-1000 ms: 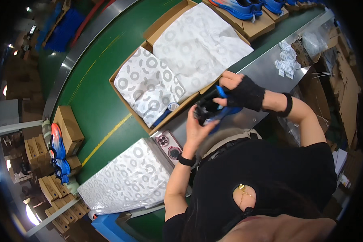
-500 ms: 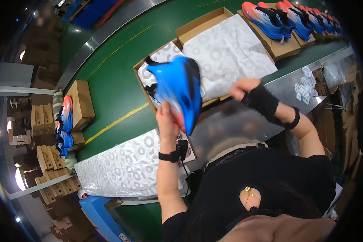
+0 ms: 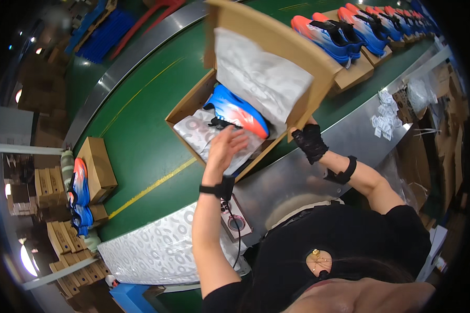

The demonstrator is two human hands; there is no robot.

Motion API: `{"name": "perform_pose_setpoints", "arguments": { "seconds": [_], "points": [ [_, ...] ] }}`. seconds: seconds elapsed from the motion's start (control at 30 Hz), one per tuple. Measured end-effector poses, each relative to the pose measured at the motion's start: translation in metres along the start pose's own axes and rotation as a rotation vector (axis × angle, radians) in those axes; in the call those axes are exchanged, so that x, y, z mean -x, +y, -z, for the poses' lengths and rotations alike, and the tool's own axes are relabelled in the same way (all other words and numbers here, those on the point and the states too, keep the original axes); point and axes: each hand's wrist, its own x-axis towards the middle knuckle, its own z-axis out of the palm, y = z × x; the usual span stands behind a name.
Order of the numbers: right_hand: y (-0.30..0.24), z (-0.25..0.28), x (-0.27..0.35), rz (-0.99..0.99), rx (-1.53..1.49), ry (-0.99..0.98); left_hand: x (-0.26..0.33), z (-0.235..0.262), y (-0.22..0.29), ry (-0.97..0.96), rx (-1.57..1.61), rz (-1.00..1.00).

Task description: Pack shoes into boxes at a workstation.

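A blue, white and orange sneaker (image 3: 234, 110) lies on its side in an open cardboard shoebox (image 3: 192, 99), on patterned tissue paper (image 3: 194, 127). Over the box's near side reaches my left hand (image 3: 227, 148), fingers spread beside the sneaker's black laces, with nothing gripped. My right hand (image 3: 307, 140), in a black fingerless covering, grips the near corner of the raised lid (image 3: 318, 68). A sheet of white tissue paper (image 3: 261, 65) lies against the inside of that lid. Part of the right fingers is hidden behind the lid's edge.
Sneakers on shoeboxes stretch along the green conveyor (image 3: 141, 130) at far right; another pair (image 3: 80, 182) stands by a box (image 3: 96, 167) at left. Small white packets (image 3: 386, 117) lie on the metal ledge (image 3: 344, 130). A tissue stack (image 3: 151, 248) sits near my left forearm.
The sneaker has gone from my left hand into the shoebox, and that hand has opened. My right hand has taken hold of the lid, which has tilted up with its tissue.
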Motion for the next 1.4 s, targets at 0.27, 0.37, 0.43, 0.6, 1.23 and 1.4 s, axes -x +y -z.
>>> {"name": "perform_pose_setpoints", "arguments": {
  "seconds": [0.27, 0.37, 0.43, 0.6, 1.23, 1.4],
  "points": [
    [0.029, -0.032, -0.006, 0.908, 1.098, -0.119, 0.027, 0.057, -0.049, 0.628, -0.574, -0.607],
    [0.015, -0.042, 0.001, 0.864, 1.120, -0.156, 0.037, 0.059, -0.035, 0.608, -0.337, -0.375],
    [0.015, -0.031, -0.003, 0.834, 1.155, -0.178, 0.027, 0.049, -0.040, 0.552, -0.352, -0.384],
    [0.042, -0.015, -0.001, 0.835, 1.100, -0.129, 0.031, 0.033, -0.056, 0.563, -0.628, -0.602],
    [0.014, 0.026, 0.083, 0.977, 0.950, -0.259, 0.036, -0.092, -0.106, 0.397, -0.444, -0.449],
    [0.024, 0.029, 0.085, 1.101, 0.752, -0.030, 0.024, -0.100, -0.126, 0.441, -0.409, -0.544]
  ]
}}
